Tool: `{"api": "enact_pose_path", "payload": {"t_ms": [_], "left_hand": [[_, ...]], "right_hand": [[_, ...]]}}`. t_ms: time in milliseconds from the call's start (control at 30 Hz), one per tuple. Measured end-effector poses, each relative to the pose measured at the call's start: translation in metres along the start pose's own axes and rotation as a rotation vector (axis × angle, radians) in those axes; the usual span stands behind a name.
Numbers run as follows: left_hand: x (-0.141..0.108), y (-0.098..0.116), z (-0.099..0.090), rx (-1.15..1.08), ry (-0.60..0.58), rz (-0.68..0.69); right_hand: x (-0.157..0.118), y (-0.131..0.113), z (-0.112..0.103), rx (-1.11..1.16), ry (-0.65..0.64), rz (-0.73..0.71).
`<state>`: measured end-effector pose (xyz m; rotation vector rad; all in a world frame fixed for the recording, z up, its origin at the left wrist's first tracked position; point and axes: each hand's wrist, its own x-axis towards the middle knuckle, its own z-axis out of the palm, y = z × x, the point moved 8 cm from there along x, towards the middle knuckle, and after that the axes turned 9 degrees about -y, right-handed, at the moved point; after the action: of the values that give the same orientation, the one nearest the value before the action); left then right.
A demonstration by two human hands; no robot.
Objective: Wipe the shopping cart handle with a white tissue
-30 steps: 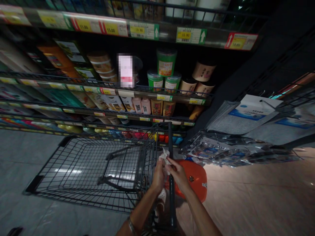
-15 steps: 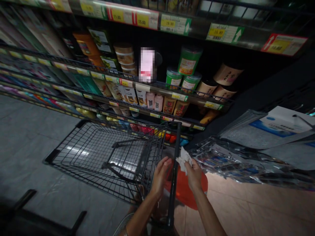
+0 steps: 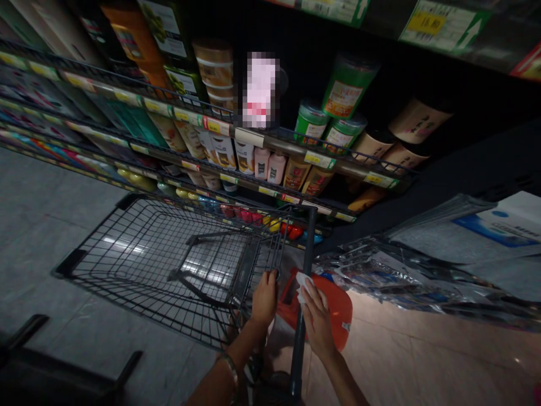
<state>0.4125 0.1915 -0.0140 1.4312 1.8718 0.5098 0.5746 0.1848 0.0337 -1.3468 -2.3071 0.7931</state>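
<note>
A black wire shopping cart (image 3: 169, 307) stands before me, its basket pointing to the left. My left hand (image 3: 265, 299) is closed on the wire rim at the cart's rear, beside the handle. With my right hand (image 3: 316, 316) I press a crumpled white wipe (image 3: 304, 282) against the dark handle bar (image 3: 310, 242); the fingers lie over the wipe and the bar. Beneath the handle is an orange plastic object (image 3: 338, 307), partly covered by my right hand and the bar; its kind is unclear.
Store shelves (image 3: 291, 146) run along the far side, holding green-labelled tubs (image 3: 344, 90), bottles and jars. Packaged grey cloths (image 3: 456, 225) hang at the right. A dark frame (image 3: 63, 372) stands at the lower left. Tiled floor (image 3: 401, 361) shows at the lower right.
My left hand has gone from hovering near the handle to holding the cart's rear rim. My right hand has brought the wipe left onto the handle bar. The view has shifted slightly.
</note>
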Motion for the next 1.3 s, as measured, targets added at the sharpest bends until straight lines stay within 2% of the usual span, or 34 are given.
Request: {"api": "enact_pose_path", "payload": {"t_ms": [133, 333, 567, 633, 700, 767, 833, 1000, 1133, 1300], "left_hand": [[0.007, -0.003, 0.005, 0.126, -0.085, -0.017], [0.015, -0.003, 0.008, 0.241, -0.191, -0.041], [0.017, -0.007, 0.009, 0.249, -0.261, -0.074], [0.016, -0.008, 0.009, 0.248, -0.273, -0.083], [0.016, -0.008, 0.009, 0.248, -0.281, -0.088], [0.016, -0.008, 0.008, 0.251, -0.285, -0.09], [0.016, -0.008, 0.007, 0.255, -0.286, -0.094], [0.018, -0.008, 0.008, 0.259, -0.274, -0.105], [0.018, -0.009, 0.01, 0.261, -0.252, -0.096], [0.018, -0.008, 0.008, 0.255, -0.194, -0.091]], "right_hand": [[0.032, 0.011, -0.005, 0.034, -0.026, -0.024], [0.113, 0.028, -0.025, 0.015, 0.03, -0.07], [0.217, 0.055, -0.044, -0.102, 0.062, -0.094], [0.24, 0.061, -0.046, -0.129, 0.074, -0.079], [0.25, 0.063, -0.048, -0.132, 0.102, -0.048], [0.245, 0.062, -0.047, -0.113, 0.135, -0.014], [0.224, 0.056, -0.044, -0.096, 0.147, -0.003], [0.134, 0.025, -0.023, -0.084, 0.063, -0.061], [0.06, 0.004, -0.006, -0.048, 0.029, -0.021], [-0.015, -0.018, 0.013, 0.008, 0.017, 0.016]]}}
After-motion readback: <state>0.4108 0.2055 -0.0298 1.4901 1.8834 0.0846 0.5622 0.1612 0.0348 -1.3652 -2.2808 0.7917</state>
